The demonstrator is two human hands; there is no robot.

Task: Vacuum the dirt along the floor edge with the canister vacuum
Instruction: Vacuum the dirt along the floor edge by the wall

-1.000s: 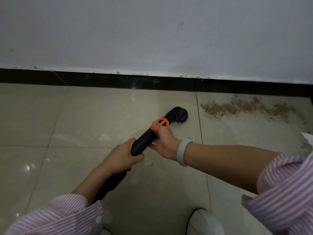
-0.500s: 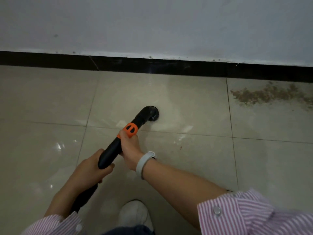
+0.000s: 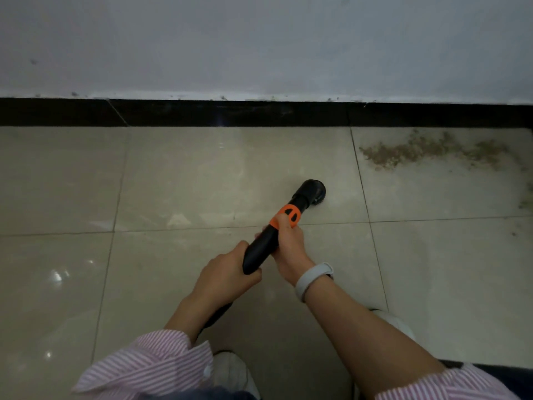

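Both hands are gripping the black vacuum wand (image 3: 261,251) near the middle of the frame. The left hand (image 3: 227,277) is curling its fingers round the lower part of the tube, while the right hand (image 3: 288,243) is wrapping round it higher up, with its thumb lying on the orange collar (image 3: 288,213). A pale wristband (image 3: 313,280) is sitting on the right wrist. The wand is slanting up and to the right, its round black nozzle (image 3: 313,192) resting on or just above the beige floor tiles (image 3: 187,183); contact is unclear. Brown dirt (image 3: 418,153) is lying in the upper right of the frame, near the black skirting (image 3: 230,114), well apart from the nozzle and across a grout line from it. Pink striped sleeves (image 3: 150,365) are showing along the bottom edge, with a white shoe (image 3: 230,370) between them.
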